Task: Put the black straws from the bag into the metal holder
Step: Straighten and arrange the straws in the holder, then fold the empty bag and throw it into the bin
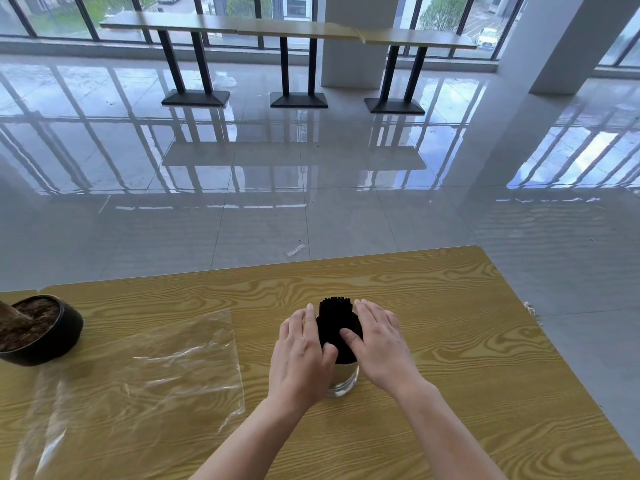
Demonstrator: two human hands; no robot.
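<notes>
Nearest, two bare forearms reach over the wooden table (pixel 450 341). At far left stands a dark plant pot (pixel 52 337); right of it the clear bag (pixel 138 368) lies flat. The left hand (pixel 301 355) and right hand (pixel 379 344) cup the black straws (pixel 337 323) from either side, fingers loosely curled against the bundle, which stands upright in the metal holder (pixel 343 379).

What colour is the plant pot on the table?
Black pot, seen in the head view.
</notes>
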